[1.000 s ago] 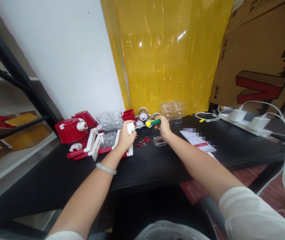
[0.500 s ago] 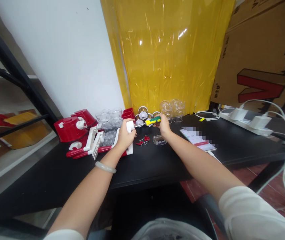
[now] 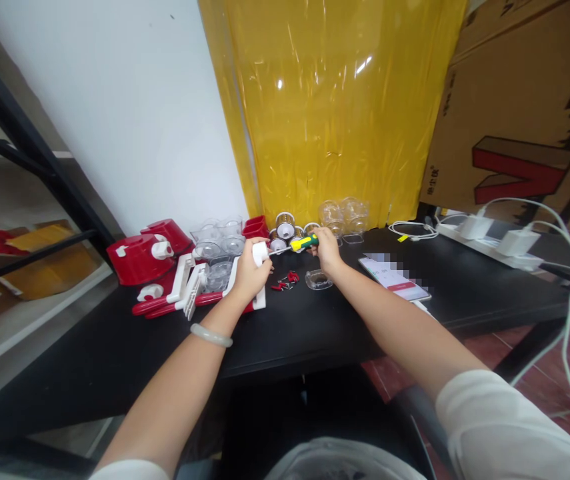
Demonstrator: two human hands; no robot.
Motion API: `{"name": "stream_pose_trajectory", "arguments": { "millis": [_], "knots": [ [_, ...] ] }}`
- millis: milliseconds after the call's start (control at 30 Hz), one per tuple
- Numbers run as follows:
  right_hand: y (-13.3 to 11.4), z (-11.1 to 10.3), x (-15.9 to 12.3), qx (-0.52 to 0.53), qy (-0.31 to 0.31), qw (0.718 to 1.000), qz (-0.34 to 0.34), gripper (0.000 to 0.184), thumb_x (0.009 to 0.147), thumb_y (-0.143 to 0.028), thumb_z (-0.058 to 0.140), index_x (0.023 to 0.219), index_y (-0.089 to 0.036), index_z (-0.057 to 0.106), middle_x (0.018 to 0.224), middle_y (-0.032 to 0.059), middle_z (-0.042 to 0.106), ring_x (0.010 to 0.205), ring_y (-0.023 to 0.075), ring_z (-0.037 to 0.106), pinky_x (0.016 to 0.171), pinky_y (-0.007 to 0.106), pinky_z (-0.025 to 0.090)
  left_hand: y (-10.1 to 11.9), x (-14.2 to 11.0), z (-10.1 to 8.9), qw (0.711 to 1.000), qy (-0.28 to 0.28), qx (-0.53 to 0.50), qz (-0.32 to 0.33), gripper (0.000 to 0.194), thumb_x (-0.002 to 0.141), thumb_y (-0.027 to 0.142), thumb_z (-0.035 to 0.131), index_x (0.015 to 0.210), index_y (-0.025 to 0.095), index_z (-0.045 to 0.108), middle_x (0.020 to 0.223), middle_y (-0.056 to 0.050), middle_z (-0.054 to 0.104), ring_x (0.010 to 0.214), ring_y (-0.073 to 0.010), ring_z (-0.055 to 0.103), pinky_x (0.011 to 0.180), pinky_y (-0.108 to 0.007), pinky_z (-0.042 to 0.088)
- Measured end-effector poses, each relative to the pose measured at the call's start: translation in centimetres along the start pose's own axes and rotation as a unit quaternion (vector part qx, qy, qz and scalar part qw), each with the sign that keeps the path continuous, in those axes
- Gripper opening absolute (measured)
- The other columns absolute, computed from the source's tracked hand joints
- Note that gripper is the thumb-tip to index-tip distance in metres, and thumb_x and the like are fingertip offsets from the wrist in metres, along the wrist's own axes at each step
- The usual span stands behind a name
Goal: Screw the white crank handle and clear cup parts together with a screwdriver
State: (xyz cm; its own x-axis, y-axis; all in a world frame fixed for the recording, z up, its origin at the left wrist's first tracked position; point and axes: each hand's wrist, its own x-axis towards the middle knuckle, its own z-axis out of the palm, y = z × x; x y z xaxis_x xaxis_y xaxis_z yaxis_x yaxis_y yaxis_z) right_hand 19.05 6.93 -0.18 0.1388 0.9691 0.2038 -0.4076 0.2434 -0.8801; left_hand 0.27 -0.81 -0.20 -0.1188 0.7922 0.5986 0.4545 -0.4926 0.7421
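Observation:
My right hand (image 3: 325, 249) is closed around the handle end of a yellow-and-green screwdriver (image 3: 303, 243). Its shaft runs left to a white round plastic part (image 3: 260, 252), which my left hand (image 3: 251, 270) grips with the fingers wrapped round it. Whether the tip sits inside the part is too small to tell. Below the screwdriver lie small red pieces and screws (image 3: 291, 277). A clear plastic piece (image 3: 318, 280) rests under my right wrist. White-and-red handled parts (image 3: 185, 293) lie left of my left hand.
Red housings (image 3: 137, 259) stand at the left, beside clear plastic parts (image 3: 217, 237). Metal grater drums (image 3: 285, 224) and clear cups (image 3: 345, 217) line the back. A phone (image 3: 393, 277) and a power strip (image 3: 489, 247) with cables are on the right of the black table (image 3: 285, 333).
The screwdriver handle has turned in my right hand, showing different yellow and green faces. My left hand and the white part have stayed in place.

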Motion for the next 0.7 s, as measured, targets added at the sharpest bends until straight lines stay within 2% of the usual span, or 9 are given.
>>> {"name": "stream_pose_trajectory", "arguments": {
  "millis": [100,167,267,367,700],
  "knots": [
    [0.16,-0.06,-0.09,-0.02,-0.011,1.0,-0.011,0.025,0.084,-0.046,0.058,0.075,-0.025,0.05,0.043,-0.0109,0.034,0.036,0.009,0.033,0.043,0.024,0.041,-0.08,0.05,-0.01,1.0,-0.002,-0.004,-0.007,0.053,0.069,0.01,0.057,0.121,0.023,0.055,0.096,0.0,0.069,0.066,-0.0144,0.068,0.065,-0.029,0.059],
    [0.24,-0.15,-0.09,-0.027,-0.014,0.999,-0.025,0.027,0.087,-0.049,0.055,0.076,-0.024,0.051,0.045,-0.0095,0.037,0.037,0.0097,0.036,0.042,0.024,0.04,-0.18,0.07,-0.02,1.0,-0.003,-0.003,-0.01,0.053,0.069,0.01,0.057,0.121,0.023,0.055,0.096,0.0,0.069,0.063,-0.0138,0.067,0.064,-0.029,0.058],
    [0.34,-0.25,0.01,-0.009,-0.008,0.999,-0.038,0.025,0.087,-0.045,0.05,0.077,-0.023,0.055,0.061,-0.0044,0.052,0.045,0.0106,0.048,0.044,0.024,0.043,-0.3,0.08,-0.03,1.0,0.0,0.009,-0.008,0.053,0.07,0.01,0.057,0.121,0.023,0.055,0.095,-0.001,0.069,0.065,-0.0143,0.067,0.065,-0.029,0.058],
    [0.48,-0.3,0.14,0.014,-0.01,1.0,-0.027,0.023,0.085,-0.04,0.047,0.077,-0.022,0.058,0.07,-0.0027,0.057,0.05,0.0106,0.051,0.047,0.025,0.047,-0.38,0.07,-0.06,1.0,0.0,0.02,-0.007,0.053,0.069,0.009,0.058,0.12,0.023,0.055,0.094,0.0,0.069,0.067,-0.015,0.067,0.068,-0.03,0.058],
    [0.24,-0.21,0.18,0.001,-0.009,1.0,-0.021,0.014,0.081,-0.031,0.052,0.075,-0.021,0.058,0.056,-0.0052,0.053,0.043,0.0101,0.048,0.041,0.021,0.035,-0.49,0.08,-0.07,1.0,0.001,0.024,-0.008,0.053,0.069,0.01,0.057,0.12,0.023,0.056,0.091,0.0,0.068,0.07,-0.0165,0.069,0.068,-0.031,0.057]
  ]
}}
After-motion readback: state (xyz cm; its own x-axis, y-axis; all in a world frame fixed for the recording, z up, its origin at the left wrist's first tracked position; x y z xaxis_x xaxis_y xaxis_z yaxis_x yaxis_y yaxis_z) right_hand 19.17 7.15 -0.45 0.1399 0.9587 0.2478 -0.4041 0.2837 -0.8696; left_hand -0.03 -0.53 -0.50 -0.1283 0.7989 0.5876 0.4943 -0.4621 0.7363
